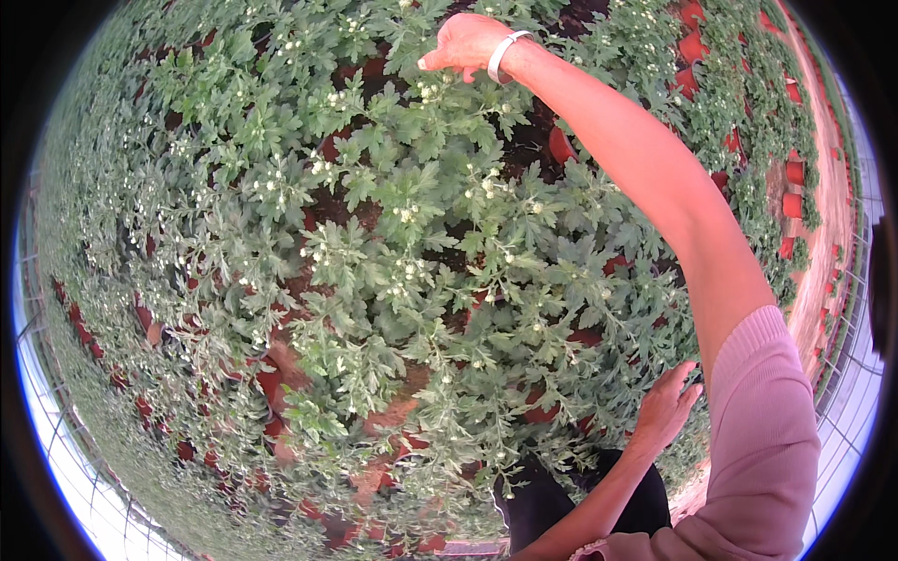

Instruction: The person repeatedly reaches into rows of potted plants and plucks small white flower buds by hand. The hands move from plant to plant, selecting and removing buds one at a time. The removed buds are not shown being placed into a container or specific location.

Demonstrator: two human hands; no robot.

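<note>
Leafy potted chrysanthemum plants (414,189) with pale buds fill the view before me. At the top, my right hand (471,43) hangs just over the foliage with its fingers curled and its thumb pointing left; whether something small is between them cannot be told. A white wristband (506,56) circles that wrist. Lower right, my left hand (666,409) is beside the leaves near my right upper arm, its fingers spread and nothing seen in them. A bud cluster (428,91) shows just below my right hand.
Red-brown plant pots (561,145) show between the leaves. More pots (793,172) line a bare soil path (817,231) at the right. Brown ground (393,414) shows between plants below. My dark-clothed legs (537,501) are close against the foliage. Gridded structures curve along both sides.
</note>
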